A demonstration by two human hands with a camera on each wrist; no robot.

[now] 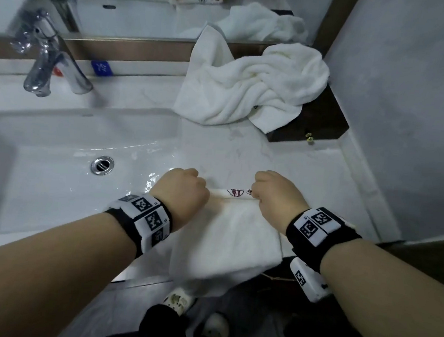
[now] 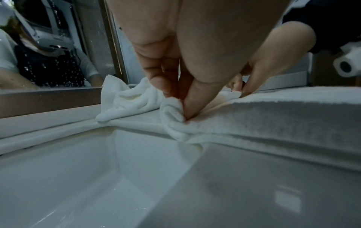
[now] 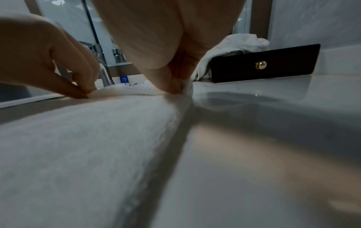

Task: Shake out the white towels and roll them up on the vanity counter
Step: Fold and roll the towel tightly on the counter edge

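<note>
Head view: the rolling step has just started. A folded white towel [image 1: 225,238] lies flat on the worktop [image 1: 309,170] right of the sink [image 1: 55,153], its near end hanging off the front edge. Left hand [image 1: 184,189] and right hand [image 1: 274,197] sit at the far edge, fingers curled down, each pinching a thin first turn of cloth with a red logo on it. A second towel [image 1: 252,90] lies crumpled at the back, partly on a dark box [image 1: 327,115], so that one isn't done yet. The tap [image 1: 50,59] is off to the left.

Left wrist view: thumb and fingers [image 2: 156,80] are clamped on the rolled corner of the towel [image 2: 273,120], which sits right along the sink rim [image 2: 136,128]. The mirror [image 2: 48,46] is behind.

Right wrist view: the right fingers [image 3: 171,83] pinch the other end of the roll; the towel [image 3: 87,146] stretches flat toward the camera. The box [image 3: 263,64] has a brass knob.

My guess at what's next: both hands need to turn the roll toward the body evenly, keeping it tight so it doesn't cone. Watch-outs: the left end could slip into the basin, and the hanging end may drag the roll crooked.
</note>
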